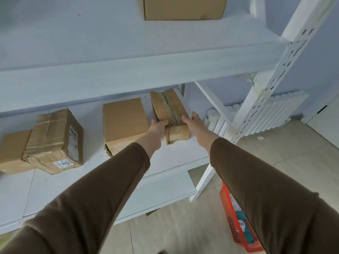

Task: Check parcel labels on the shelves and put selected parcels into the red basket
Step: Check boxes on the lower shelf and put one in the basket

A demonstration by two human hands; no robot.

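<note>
A narrow taped cardboard parcel [169,110] lies lengthwise on the white middle shelf [174,154] near its right end. My left hand [157,128] grips the parcel's left side, fingers curled over its top edge. My right hand [193,125] presses against its right side, thumb on the top edge. The red basket [231,219] stands on the floor at the lower right, partly hidden behind my right sleeve, with packets inside.
Left of the held parcel sit a plain brown box [124,123], a taped box with white labels [55,140] and another brown box [12,151]. A large box [185,8] rests on the upper shelf. A white perforated upright [266,85] and a radiator [266,114] stand at right.
</note>
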